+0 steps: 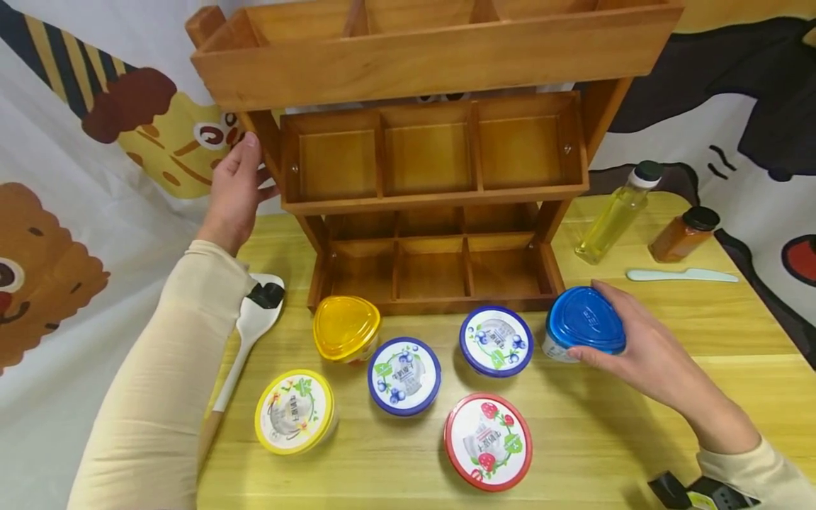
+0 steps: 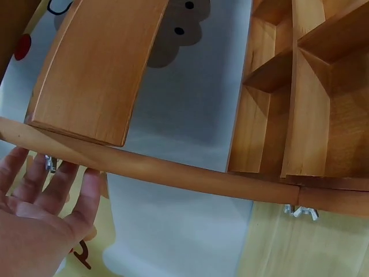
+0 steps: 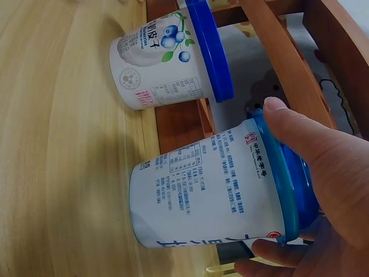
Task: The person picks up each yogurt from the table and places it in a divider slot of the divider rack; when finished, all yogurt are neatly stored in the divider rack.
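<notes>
My right hand (image 1: 656,347) grips a white yogurt tub (image 3: 207,187) by its blue lid (image 1: 586,319), thumb on one side and fingers on the other. The tub stands upright on the table, by the front right corner of a wooden tiered shelf (image 1: 433,205). At the shelf's left side, my left hand (image 1: 236,188) touches the side post (image 2: 173,173) with its fingertips, fingers fairly straight. A blueberry yogurt tub (image 1: 496,341) stands left of the gripped one. Further left are another blueberry tub (image 1: 404,376) and a tub with an orange-yellow lid (image 1: 346,328).
A yellow-rimmed tub (image 1: 295,412) and a red-rimmed strawberry tub (image 1: 487,442) stand nearer. On the left lies a white spatula (image 1: 255,319). At the right are an oil bottle (image 1: 615,216), a dark-capped jar (image 1: 685,234) and a pale knife (image 1: 682,275). Patterned cloth hangs behind.
</notes>
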